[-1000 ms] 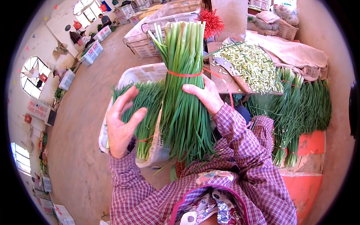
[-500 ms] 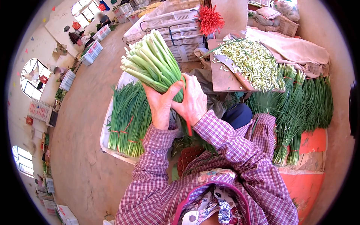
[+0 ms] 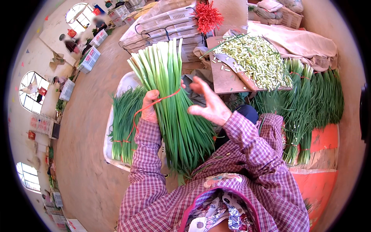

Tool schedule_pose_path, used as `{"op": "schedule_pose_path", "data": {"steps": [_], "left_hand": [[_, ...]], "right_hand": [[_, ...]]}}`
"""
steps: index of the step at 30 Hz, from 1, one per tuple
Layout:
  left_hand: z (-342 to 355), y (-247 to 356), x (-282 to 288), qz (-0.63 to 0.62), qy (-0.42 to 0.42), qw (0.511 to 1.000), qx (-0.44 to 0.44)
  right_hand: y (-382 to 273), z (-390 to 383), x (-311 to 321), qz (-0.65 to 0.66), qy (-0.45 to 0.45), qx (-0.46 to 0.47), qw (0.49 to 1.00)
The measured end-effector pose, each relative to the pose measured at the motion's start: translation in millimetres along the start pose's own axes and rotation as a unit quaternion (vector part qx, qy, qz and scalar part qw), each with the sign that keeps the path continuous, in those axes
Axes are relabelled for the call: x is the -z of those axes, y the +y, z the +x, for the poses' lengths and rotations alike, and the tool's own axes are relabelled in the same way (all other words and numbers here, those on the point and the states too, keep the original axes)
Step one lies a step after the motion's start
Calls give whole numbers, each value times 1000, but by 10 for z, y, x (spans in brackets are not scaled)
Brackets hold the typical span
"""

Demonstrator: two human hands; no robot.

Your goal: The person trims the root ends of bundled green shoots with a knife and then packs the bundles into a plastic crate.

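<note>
Bundle of green chives held upright-tilted in front of the chest, pale stem ends up and away, dark leaf tips down toward the lap. Left hand clenched around the bundle's left side at mid-height, fingers wrapped on the stalks. A red tie string runs across the stalks from near the right hand, past the left fingers, and hangs loose down along the left plaid sleeve. Right hand released, fingers spread, just right of the bundle; whether it pinches the string end cannot be told.

Below and left of the bundle: a white tray with tied chive bunches lying lengthwise, against its left edge. Right of the hands, a wooden cutting board carrying a heap of cut stem pieces and a cleaver near its left edge. More loose chives lie along the board's near-right side, over an orange surface. White crates stacked beyond, red strings on top.
</note>
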State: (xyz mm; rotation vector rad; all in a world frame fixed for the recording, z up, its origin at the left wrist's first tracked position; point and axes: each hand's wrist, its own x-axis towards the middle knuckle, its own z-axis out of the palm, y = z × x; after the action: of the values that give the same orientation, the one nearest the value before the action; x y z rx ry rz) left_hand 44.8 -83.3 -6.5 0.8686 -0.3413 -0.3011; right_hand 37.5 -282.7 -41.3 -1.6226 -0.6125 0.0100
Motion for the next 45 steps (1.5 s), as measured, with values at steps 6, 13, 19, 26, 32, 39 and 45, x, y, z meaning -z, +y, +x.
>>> {"op": "schedule_pose_path", "data": {"steps": [6,13,19,26,32,39,45], "left_hand": [[199,-63,-176,58,-38,996,48],[526,209,-470,313,37,947,70],[948,181,-229,372,18,924,85],[1440,141,-14,375,-42,916,140],[1777,-154,-91,428,-130,876,182],[2030,-654,69,502,-132,811,269],[2170,-783,255,563,-161,744,321]], "right_hand": [[121,-180,-288,122,25,-67,990],[177,-30,-396,139,187,-48,971],[521,31,64,-121,30,-19,992],[1049,139,1294,-584,130,-232,767],[1225,122,1523,-480,119,-232,838],[602,-438,1669,-260,253,-160,918],[348,-602,1452,-385,188,-131,894]]}}
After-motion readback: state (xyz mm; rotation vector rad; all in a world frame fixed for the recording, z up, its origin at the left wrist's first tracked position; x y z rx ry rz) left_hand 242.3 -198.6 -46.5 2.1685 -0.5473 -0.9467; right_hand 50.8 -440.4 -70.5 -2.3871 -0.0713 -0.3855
